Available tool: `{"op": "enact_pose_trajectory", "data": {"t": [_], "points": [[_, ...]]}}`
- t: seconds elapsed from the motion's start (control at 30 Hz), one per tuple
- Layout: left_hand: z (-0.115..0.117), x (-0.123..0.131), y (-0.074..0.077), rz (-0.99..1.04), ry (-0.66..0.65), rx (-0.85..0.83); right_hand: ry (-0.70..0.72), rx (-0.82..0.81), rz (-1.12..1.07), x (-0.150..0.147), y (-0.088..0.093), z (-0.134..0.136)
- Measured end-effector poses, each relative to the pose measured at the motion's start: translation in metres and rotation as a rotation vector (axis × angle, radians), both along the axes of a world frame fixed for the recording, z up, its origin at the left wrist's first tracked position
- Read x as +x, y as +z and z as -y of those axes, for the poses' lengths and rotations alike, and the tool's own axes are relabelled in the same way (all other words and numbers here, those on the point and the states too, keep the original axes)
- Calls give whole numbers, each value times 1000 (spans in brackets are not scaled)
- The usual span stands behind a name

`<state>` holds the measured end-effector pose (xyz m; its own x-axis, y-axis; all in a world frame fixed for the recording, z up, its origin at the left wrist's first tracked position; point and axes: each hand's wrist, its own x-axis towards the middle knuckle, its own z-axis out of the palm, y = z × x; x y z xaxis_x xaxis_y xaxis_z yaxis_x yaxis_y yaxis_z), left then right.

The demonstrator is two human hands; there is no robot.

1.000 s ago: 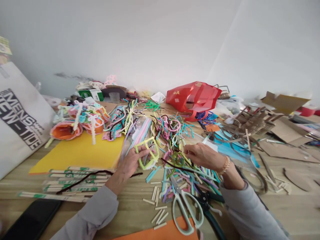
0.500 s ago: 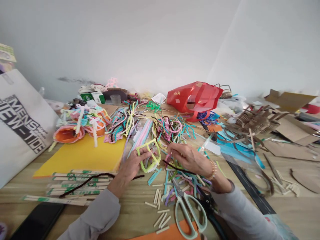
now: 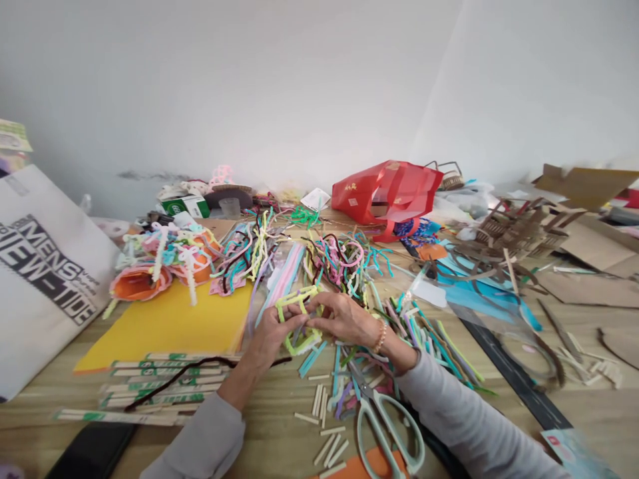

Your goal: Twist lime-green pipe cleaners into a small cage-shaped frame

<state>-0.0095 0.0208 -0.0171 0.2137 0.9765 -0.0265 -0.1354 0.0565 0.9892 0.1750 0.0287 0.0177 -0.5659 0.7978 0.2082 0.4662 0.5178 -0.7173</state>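
Observation:
A yellow pipe-cleaner frame [image 3: 303, 346], bent into an open cage shape, is held above the table in the middle of the head view. My left hand [image 3: 272, 329] grips its left side between thumb and fingers. At the frame's upper right, my right hand [image 3: 349, 320] has its thumb and fingers pinched together against the bars; whatever is between those fingertips is hidden. A beaded bracelet circles the right wrist. Scissors [image 3: 382, 426] with pale handles lie under the right forearm, their blades among cut pipe-cleaner pieces [image 3: 344, 392]. A dark brown pipe cleaner [image 3: 174, 371] runs beneath my left wrist.
Paper-wrapped sticks [image 3: 150, 392] and a black phone [image 3: 94, 449] lie at the left, below a yellow sheet [image 3: 164, 329]. Bundled pipe cleaners [image 3: 334, 259] and a red bag [image 3: 384, 193] are farther back. Short wooden sticks [image 3: 319, 399] lie in front; brown woven pieces [image 3: 519, 229] sit right.
My right hand has moved left from the pipe-cleaner pile to the yellow frame, uncovering more loose pipe cleaners at the right. My left hand still holds the frame. The view has shifted slightly.

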Motion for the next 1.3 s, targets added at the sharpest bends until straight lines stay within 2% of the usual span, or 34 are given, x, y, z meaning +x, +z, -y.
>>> {"op": "enact_pose_trajectory", "data": {"t": [0.23,0.4,0.6,0.7,0.8,1.0,1.17,1.3], "points": [[7,5,15,-260,70,68,7,76,29,-1,-4,-2],[6,4,10,-280,30,49,-13,82,48,-1,-5,-2],[4,3,9,-313,-21,126,-7,74,41,-1,-6,-2],[1,0,4,-247,-46,115,3,46,24,0,-3,-1],[-4,-5,-4,-76,-10,24,23,38,-42,2,3,-1],[-9,-8,-11,277,103,-158,-80,136,-145,7,10,-1],[-7,-5,-8,305,135,-184,-18,44,-113,7,7,1],[-3,-1,-4,290,140,-175,4,15,60,6,4,1]]}}
